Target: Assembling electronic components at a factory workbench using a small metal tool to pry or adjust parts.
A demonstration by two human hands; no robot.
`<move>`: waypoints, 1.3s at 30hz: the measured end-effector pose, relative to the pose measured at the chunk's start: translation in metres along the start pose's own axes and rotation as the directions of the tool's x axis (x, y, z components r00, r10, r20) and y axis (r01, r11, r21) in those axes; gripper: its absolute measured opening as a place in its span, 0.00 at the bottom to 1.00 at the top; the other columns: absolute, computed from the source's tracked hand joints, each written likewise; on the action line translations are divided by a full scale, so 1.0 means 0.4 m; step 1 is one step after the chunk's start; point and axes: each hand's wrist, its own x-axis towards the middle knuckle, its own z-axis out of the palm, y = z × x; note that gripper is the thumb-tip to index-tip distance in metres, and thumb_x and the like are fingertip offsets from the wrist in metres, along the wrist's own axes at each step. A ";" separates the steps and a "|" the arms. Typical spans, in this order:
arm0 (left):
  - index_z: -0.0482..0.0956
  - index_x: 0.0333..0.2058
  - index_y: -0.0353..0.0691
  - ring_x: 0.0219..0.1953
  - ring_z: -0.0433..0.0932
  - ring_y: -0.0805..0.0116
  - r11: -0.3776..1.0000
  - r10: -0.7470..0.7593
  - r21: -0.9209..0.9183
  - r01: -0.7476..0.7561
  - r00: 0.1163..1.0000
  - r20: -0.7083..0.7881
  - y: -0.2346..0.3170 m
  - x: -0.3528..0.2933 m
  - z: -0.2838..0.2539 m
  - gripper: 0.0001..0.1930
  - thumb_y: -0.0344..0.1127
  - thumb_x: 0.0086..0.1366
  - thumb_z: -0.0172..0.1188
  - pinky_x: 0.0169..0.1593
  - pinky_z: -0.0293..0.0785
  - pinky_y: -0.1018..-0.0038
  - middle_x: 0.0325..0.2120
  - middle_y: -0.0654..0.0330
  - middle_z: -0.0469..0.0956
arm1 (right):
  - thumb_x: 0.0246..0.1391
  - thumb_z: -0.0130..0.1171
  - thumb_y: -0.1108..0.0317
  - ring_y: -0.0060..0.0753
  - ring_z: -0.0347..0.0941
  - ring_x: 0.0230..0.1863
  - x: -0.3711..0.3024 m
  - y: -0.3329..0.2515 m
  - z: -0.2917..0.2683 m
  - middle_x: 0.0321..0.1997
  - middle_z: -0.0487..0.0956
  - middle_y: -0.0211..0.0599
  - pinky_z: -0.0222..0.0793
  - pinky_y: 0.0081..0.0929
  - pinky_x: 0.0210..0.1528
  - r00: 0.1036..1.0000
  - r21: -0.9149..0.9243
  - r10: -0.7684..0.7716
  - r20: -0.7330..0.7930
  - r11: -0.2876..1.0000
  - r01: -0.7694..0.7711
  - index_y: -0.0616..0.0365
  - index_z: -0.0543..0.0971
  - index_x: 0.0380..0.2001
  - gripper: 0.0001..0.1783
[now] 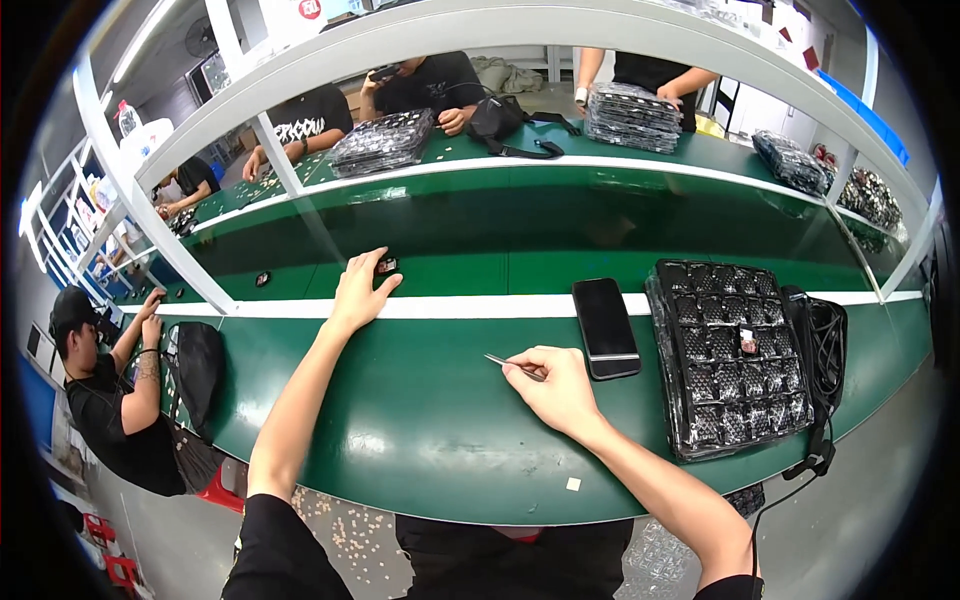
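Observation:
My left hand [359, 291] reaches over the white rail onto the green strip beyond it. Its thumb and fingers are spread around a small black part [387, 266] with a pale face; whether they touch it I cannot tell. Closed round a thin metal pair of tweezers [496, 359], my right hand [553, 384] rests above the middle of the green table [420, 430], the tips pointing left. Beside that hand lies a black phone [604, 325]. Farther right sits a stack of black plastic trays [735, 370] with one small part [748, 340] on top.
A small beige square [573, 484] lies near the table's front edge. Right of the trays is a black bag with straps [825, 350]. At left, a seated person [110, 400] works beside another black bag [195, 370]. More people and tray stacks [383, 142] occupy the far bench.

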 end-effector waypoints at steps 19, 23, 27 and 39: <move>0.83 0.65 0.44 0.55 0.78 0.57 0.796 0.568 -0.406 -0.450 0.788 0.240 0.384 -0.259 -0.064 0.24 0.37 0.72 0.71 0.64 0.71 0.58 0.51 0.57 0.79 | 0.68 0.72 0.73 0.09 0.77 0.33 -0.014 0.034 -0.007 0.34 0.88 0.26 0.71 0.14 0.35 0.986 0.356 0.153 -0.067 0.927 -0.120 0.65 0.92 0.47 0.08; 0.85 0.65 0.48 0.49 0.77 0.61 0.844 0.506 -0.317 -0.433 0.838 0.203 0.389 -0.246 -0.073 0.33 0.50 0.63 0.80 0.62 0.69 0.62 0.50 0.59 0.77 | 0.68 0.72 0.74 0.11 0.80 0.36 -0.010 0.030 -0.016 0.36 0.90 0.29 0.74 0.16 0.37 0.981 0.338 0.190 -0.041 0.927 -0.165 0.65 0.92 0.47 0.08; 0.85 0.65 0.50 0.48 0.77 0.61 0.799 0.534 -0.447 -0.402 0.816 0.220 0.373 -0.243 -0.073 0.31 0.43 0.62 0.78 0.58 0.70 0.63 0.56 0.60 0.79 | 0.68 0.72 0.75 0.14 0.82 0.37 -0.012 0.032 -0.018 0.38 0.90 0.31 0.77 0.17 0.40 0.982 0.313 0.188 -0.030 0.935 -0.170 0.65 0.92 0.47 0.08; 0.87 0.61 0.50 0.41 0.75 0.66 0.805 0.550 -0.418 -0.421 0.794 0.260 0.347 -0.252 -0.065 0.34 0.55 0.57 0.83 0.53 0.72 0.67 0.47 0.65 0.77 | 0.68 0.72 0.76 0.12 0.80 0.37 -0.013 0.015 -0.019 0.39 0.88 0.30 0.74 0.14 0.39 0.980 0.342 0.199 0.005 0.921 -0.189 0.67 0.91 0.49 0.09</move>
